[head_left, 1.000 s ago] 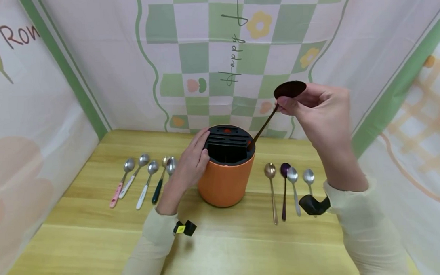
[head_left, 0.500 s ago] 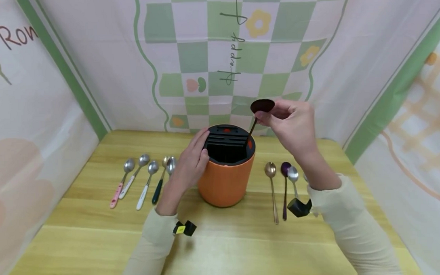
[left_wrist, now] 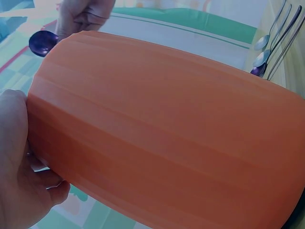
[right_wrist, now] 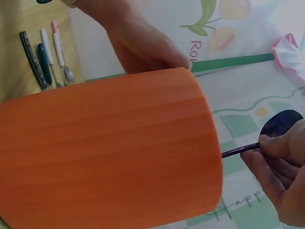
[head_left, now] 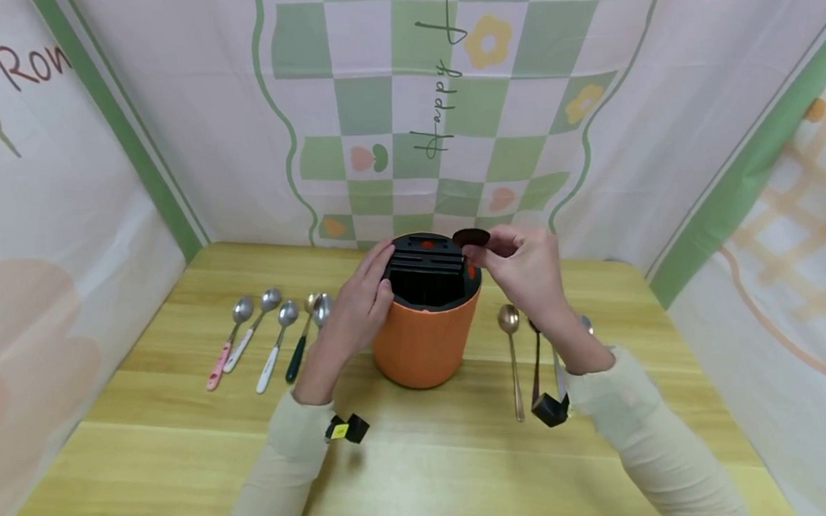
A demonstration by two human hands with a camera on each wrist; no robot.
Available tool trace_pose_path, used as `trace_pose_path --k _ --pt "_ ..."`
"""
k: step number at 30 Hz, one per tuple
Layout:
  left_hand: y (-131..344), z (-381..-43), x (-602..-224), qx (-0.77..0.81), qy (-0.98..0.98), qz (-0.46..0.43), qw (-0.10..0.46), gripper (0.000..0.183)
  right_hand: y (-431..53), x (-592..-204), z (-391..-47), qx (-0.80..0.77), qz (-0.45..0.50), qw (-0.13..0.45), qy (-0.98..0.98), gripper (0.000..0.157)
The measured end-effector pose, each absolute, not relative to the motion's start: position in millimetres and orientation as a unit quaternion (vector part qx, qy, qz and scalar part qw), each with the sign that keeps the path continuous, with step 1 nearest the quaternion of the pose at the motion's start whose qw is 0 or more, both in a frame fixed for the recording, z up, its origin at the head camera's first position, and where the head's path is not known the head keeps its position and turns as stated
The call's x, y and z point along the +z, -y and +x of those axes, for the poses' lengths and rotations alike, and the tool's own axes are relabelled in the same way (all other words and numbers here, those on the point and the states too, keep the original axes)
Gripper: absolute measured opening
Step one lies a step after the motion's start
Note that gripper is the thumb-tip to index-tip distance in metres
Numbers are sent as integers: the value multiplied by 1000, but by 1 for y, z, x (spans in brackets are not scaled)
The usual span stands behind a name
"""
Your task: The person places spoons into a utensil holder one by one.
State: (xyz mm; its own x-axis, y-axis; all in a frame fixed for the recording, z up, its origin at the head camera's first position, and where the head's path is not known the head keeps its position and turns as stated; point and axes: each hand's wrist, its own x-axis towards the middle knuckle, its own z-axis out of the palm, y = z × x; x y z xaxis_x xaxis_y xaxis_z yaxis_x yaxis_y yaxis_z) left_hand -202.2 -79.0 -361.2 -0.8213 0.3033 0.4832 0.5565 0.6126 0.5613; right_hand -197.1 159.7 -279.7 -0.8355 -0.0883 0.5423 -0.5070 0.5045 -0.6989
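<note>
An orange utensil holder [head_left: 423, 349] with a black slotted top [head_left: 428, 261] stands upright on the wooden table. My left hand [head_left: 356, 302] rests on the left side of its rim, fingers toward the back and thumb nearer the front. With my right hand [head_left: 522, 265] I pinch a dark purple spoon [head_left: 471, 237] just below its bowl, at the holder's right edge. The bowl points up. In the right wrist view the spoon's handle [right_wrist: 240, 150] runs into the holder's top, and its lower part is hidden inside.
Several spoons lie left of the holder, among them a pink-handled spoon [head_left: 219, 365] and a white-handled spoon [head_left: 267, 369]. To the right lie a bronze-coloured spoon [head_left: 508, 319] and others partly hidden by my right arm. A patterned cloth [head_left: 360, 108] hangs behind the table.
My right hand has moved left and down, bringing the spoon lower, its handle deeper into the holder's right side. My left hand has stayed on the rim.
</note>
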Motion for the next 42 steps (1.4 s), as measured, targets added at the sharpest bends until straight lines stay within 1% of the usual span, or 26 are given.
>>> trace_pose_path --k 7,12,18,23,30,35,42 --pt "79 -203 -361 -368 882 -241 166 58 -159 -292 -199 479 180 199 836 18" --pt "79 -203 -361 -368 881 -244 171 59 -159 -300 -201 478 164 181 843 19" --pt "79 -203 -362 -370 881 -243 168 58 -159 -306 -202 461 152 184 855 17" --pt "79 -203 -362 -370 882 -242 166 58 -157 -306 -202 466 158 186 851 12" --pt "78 -203 -362 -370 881 -244 165 58 -161 -303 -199 486 156 167 843 17" --pt "78 -203 -362 -372 881 -241 165 58 -169 -298 -195 487 156 166 843 23" --pt "78 -203 -361 -372 881 -241 166 58 -186 -301 -192 447 154 160 866 30"
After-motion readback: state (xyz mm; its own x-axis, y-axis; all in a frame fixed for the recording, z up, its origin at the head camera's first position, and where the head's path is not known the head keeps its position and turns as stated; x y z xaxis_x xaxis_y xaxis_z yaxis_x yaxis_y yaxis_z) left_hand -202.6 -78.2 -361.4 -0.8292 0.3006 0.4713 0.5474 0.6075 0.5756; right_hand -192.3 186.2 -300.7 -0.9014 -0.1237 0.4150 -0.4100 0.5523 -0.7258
